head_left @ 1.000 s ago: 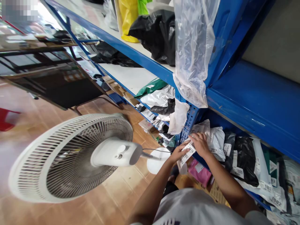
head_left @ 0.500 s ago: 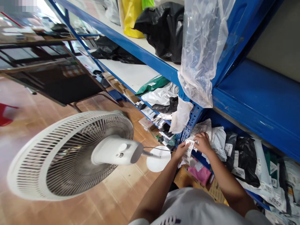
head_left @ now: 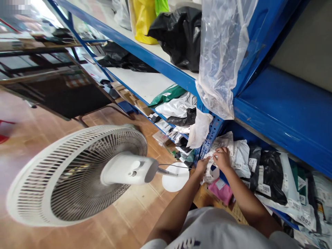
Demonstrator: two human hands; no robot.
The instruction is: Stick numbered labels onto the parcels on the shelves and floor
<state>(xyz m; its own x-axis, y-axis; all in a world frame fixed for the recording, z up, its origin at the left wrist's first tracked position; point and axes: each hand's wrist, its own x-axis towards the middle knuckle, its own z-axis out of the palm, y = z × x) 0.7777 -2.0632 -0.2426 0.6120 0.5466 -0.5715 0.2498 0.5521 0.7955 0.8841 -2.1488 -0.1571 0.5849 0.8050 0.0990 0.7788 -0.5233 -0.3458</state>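
Note:
Both hands meet at the lower level of the blue shelf (head_left: 282, 114), beside its perforated post. My left hand (head_left: 203, 166) pinches the lower edge of a white strip of numbered labels (head_left: 208, 170). My right hand (head_left: 222, 157) has its fingers curled over the strip's top, pressing it against a white mail bag (head_left: 240, 155) that lies on the shelf. The strip curls between the two hands, and printed numbers show on it. A pink parcel (head_left: 221, 190) lies just below the hands.
A white standing fan (head_left: 77, 176) fills the left foreground, its round base (head_left: 175, 178) close to my left arm. Black and white labelled mail bags (head_left: 272, 176) line the shelf to the right. A clear plastic bag (head_left: 223, 58) hangs from the post; black (head_left: 178, 34) and yellow bags (head_left: 141, 19) sit above.
Both hands have shifted slightly up and toward the shelf post. The label strip, flatter before, now curls between them against the white mail bag.

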